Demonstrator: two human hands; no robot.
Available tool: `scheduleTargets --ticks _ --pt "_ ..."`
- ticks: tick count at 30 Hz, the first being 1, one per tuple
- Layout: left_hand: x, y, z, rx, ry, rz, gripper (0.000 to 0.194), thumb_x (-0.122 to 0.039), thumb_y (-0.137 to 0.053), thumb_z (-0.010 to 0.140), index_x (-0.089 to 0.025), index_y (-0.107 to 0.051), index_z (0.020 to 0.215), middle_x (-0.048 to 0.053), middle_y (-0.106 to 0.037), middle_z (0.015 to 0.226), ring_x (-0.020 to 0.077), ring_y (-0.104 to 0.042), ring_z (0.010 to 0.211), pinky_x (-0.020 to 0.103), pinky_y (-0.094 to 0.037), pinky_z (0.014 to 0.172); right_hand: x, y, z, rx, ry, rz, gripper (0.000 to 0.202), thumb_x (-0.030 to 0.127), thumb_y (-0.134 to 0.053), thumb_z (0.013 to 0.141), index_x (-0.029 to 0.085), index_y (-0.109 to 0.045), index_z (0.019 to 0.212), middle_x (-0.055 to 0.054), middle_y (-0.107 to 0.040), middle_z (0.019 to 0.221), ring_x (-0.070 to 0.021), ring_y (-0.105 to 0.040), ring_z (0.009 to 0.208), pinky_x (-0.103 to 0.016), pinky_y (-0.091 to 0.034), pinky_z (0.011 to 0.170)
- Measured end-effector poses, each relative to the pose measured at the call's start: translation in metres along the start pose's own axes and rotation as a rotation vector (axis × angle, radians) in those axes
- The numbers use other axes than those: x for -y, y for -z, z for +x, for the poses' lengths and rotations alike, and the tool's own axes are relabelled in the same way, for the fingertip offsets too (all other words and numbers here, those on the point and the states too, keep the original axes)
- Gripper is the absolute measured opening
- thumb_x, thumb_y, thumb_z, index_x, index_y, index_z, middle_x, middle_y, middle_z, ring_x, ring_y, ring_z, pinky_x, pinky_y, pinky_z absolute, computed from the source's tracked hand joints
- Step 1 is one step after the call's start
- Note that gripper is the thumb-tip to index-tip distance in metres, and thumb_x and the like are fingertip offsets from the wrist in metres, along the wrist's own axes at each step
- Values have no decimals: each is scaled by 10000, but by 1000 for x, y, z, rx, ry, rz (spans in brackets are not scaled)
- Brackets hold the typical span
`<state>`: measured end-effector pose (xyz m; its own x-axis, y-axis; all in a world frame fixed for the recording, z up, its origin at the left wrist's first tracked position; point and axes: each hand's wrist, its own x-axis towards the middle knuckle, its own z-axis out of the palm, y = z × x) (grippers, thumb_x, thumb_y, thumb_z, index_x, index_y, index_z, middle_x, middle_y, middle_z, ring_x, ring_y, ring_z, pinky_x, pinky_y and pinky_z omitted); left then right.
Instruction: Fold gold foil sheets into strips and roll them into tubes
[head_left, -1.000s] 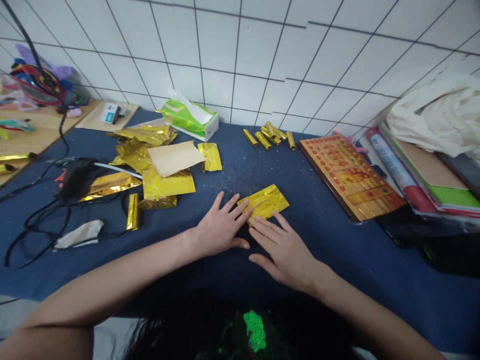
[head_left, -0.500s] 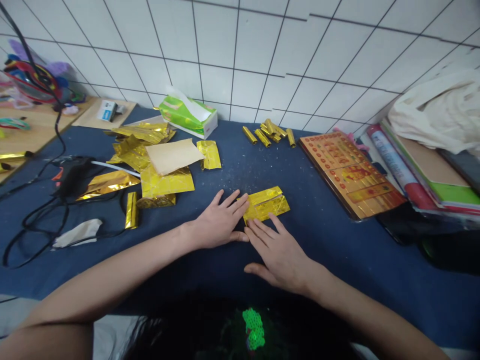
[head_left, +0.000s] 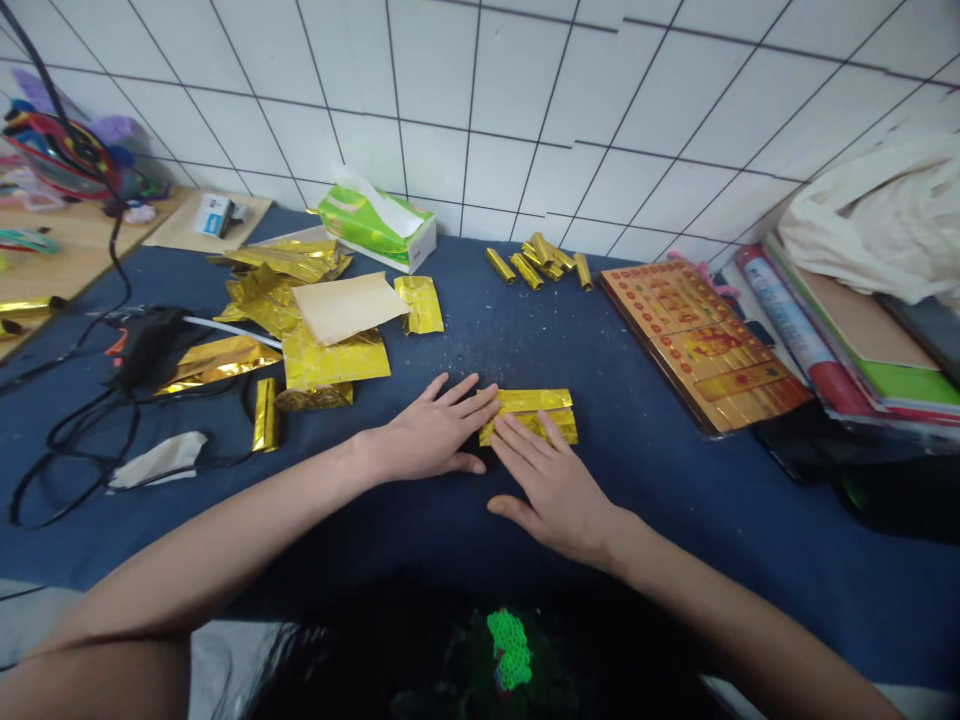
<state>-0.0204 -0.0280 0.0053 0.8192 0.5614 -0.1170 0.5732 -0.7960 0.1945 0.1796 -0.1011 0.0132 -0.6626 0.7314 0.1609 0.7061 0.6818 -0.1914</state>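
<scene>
A creased piece of gold foil paper (head_left: 536,401) lies on the dark blue cloth, with a fold line running along its length. My left hand (head_left: 435,430) rests flat with fingers spread, its fingertips on the foil's left end. Lying on the foil's lower part are the stretched fingers of my right hand (head_left: 551,485), its thumb held apart. Neither hand grips anything. Part of the foil is hidden under the fingers.
Gold foil sheets (head_left: 334,360) and a beige paper (head_left: 349,308) lie left, near a black glue gun (head_left: 146,345) and its cable. Behind stand a green tissue box (head_left: 379,225) and several gold rolls (head_left: 544,258). An orange-gold box (head_left: 701,345) lies right.
The gold foil paper has turned slightly, so its long edges now run nearly level across the view. My right fingers have shifted a little further up onto it.
</scene>
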Motion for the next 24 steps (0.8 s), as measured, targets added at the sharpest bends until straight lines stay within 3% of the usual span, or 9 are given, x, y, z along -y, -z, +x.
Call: scheduleTargets --ticks 4,9,17,21,24 --pt "-7 -4 -2 -26 24 76 815 -647 -374 789 -147 -205 1409 123 -176 1484 308 -101 1369 533 -112 1067 2 -4 1 108 -1 -114 609 516 -396 861 57 -484 1251 -178 -476 1318 -292 -359 1279 -557 -186 1071" --pt "-11 -5 -2 -61 38 101 851 -691 -301 780 -116 -223 1402 148 -171 1481 313 -112 1367 530 -120 1066 10 -2 -2 140 -16 -160 635 537 -418 842 37 -505 1226 -194 -485 1304 -303 -385 1258 -553 -192 1067" --pt "-10 -6 5 -163 72 133 444 -355 -274 929 -169 -416 1307 79 -370 1414 267 -211 1346 531 -152 1061 15 4 -3 164 18 -73 656 569 -402 834 83 -466 1269 -200 -491 1298 -329 -404 1238 -584 -193 1041" --pt "-9 -6 8 -241 78 203 389 -263 -420 882 -218 -462 1267 118 -339 1416 301 -219 1334 520 -186 1041 21 10 -4 175 88 63 664 603 -395 818 103 -495 1243 -205 -491 1296 -317 -401 1245 -567 -189 1048" --pt "-11 -2 9 -286 75 226 410 -216 -455 861 -240 -448 1270 136 -437 1297 290 -366 1228 467 -278 984 15 16 -3 132 108 189 551 549 -384 853 144 -540 1193 -144 -553 1251 -242 -467 1203 -511 -196 1071"
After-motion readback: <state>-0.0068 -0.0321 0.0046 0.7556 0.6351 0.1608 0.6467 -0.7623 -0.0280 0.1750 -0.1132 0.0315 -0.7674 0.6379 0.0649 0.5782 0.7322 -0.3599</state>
